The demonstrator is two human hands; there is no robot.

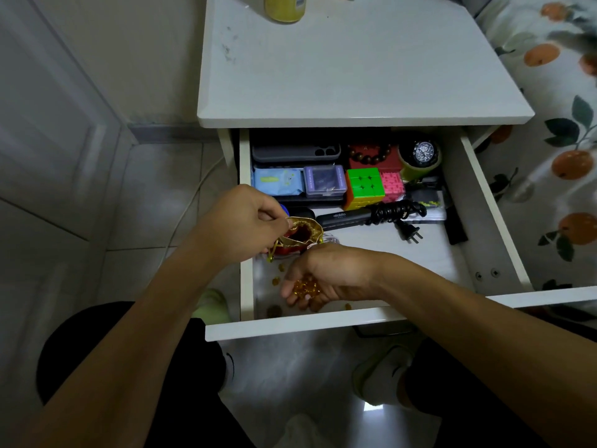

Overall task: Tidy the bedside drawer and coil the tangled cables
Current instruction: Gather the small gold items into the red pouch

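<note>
1. Head view: the left hand (245, 221) pinches the gold rim of one small red pouch (298, 236) between thumb and fingers, holding its mouth open over the drawer's near-left corner.
2. The right hand (318, 279) is cupped just below the pouch, fingers curled around a heap of small amber beads (305, 287); too many and too blurred to count.
3. About four more loose beads (276, 281) lie on the drawer floor near the front-left corner, beside the right hand; one sits close to the front edge.
4. The drawer (484, 221) is pulled out from a white bedside table (355, 76).
5. In the middle of the drawer lies one black hair straightener (347, 216), with its black cable (397, 210) wound around its right end and one plug (412, 232) lying free just in front of it.
6. Along the back edge, from left: one grey phone case (295, 153), one dark bead bracelet (371, 155) on a red box, and one black watch (424, 151) wrapped on a round yellow-green holder at the back-right corner.
7. In front of those, from left: one pale blue packet (277, 181), one clear purple box (324, 181), one colourful puzzle cube (365, 187) and one pink maze cube (392, 185).
8. On the tabletop's far edge stands one yellow can (284, 8), only partly in view.
</note>
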